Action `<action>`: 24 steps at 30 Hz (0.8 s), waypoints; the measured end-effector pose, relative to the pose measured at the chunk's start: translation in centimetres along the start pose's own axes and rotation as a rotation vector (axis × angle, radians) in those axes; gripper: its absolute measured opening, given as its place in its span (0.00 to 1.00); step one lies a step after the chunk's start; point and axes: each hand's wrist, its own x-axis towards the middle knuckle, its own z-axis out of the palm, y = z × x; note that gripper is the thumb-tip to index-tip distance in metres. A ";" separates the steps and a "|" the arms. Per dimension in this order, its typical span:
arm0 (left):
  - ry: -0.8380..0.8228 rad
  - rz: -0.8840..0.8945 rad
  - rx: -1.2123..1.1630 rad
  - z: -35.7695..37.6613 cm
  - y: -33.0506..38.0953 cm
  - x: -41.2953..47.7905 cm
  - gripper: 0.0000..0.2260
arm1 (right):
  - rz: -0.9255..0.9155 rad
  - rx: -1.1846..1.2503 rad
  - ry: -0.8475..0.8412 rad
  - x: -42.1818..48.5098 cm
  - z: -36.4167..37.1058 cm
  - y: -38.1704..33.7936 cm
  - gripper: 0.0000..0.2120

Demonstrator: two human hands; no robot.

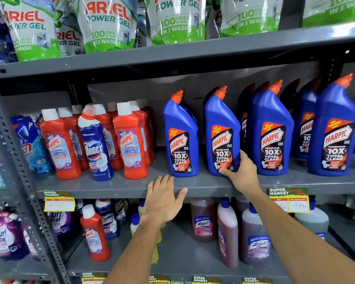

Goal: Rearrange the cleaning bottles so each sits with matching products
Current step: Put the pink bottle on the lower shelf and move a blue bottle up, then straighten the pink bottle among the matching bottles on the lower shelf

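Arms: two bare arms reach up from the bottom edge toward the middle shelf [119, 186].
Middle shelf: grey metal, with red bottles on the left side and big blue bottles on the right side.
Blue bottles: they stand upright in a row, with orange caps.
Red bottles [129, 144]: a bunch with white caps, close together.
Odd bottle [95, 143]: dark blue and white, standing among the red bottles near the front.
Right hand [241, 171]: fingers wrapped around the bottom of one blue bottle [221, 132], second in the row.
Left hand [164, 198]: fingers spread open, flat against the shelf's front edge, holding nothing.
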 end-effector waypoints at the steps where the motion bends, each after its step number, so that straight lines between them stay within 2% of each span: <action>1: 0.002 0.000 -0.001 0.0 0.0 0.0 0.32 | -0.002 -0.003 0.003 0.0 0.1 0.0 0.37; 8: 0.004 -0.009 -0.014 0.0 0.0 0.0 0.32 | -0.030 -0.003 0.028 -0.1 0.1 0.2 0.35; 13: 0.081 0.019 -0.014 0.4 0.0 -0.3 0.31 | -0.148 0.017 0.089 -2.0 0.7 -0.1 0.45; 15: 0.136 0.048 -0.013 0.9 -0.3 -0.7 0.32 | -0.221 0.017 0.125 -3.2 1.2 0.2 0.46; 20: 0.390 0.099 -0.001 4.5 -0.8 -4.1 0.30 | -0.412 -0.040 0.282 -7.8 2.7 2.0 0.35; 22: 0.402 0.094 0.001 6.7 -1.0 -5.7 0.30 | -0.484 -0.079 0.288 -9.8 3.7 3.0 0.31; 24: 0.347 0.113 0.003 8.9 -1.4 -7.0 0.31 | -0.527 -0.111 0.280 -11.4 4.8 4.3 0.28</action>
